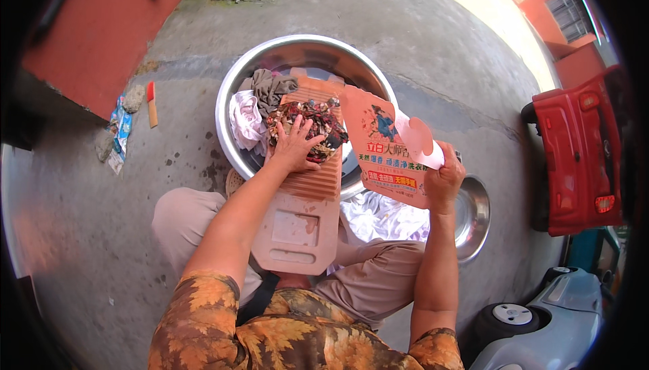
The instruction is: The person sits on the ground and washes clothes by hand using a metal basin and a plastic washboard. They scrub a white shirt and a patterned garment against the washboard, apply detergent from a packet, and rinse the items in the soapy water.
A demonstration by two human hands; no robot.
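My left hand (296,146) rests with fingers apart on a bunched dark floral cloth (324,125). Beneath the cloth is a ridged plastic washboard (309,183), leaning from a large metal basin (377,73) towards my lap. My right hand (446,173) grips the edge of a pink detergent bag (385,152), which bears printed writing and a picture. The bag is held up over the basin's right side, with a curled pink strip near my fingers. Inside the basin, a white cloth (244,119) and a grey-brown cloth (273,88) lie left of the board.
White laundry (388,218) lies below the detergent bag, beside a smaller metal basin (471,218). A red-handled brush or tool (151,104), a blue packet (120,126) and stones are on the concrete at left. A red vehicle (578,154) and a grey-blue wheeled vehicle (552,314) stand at right.
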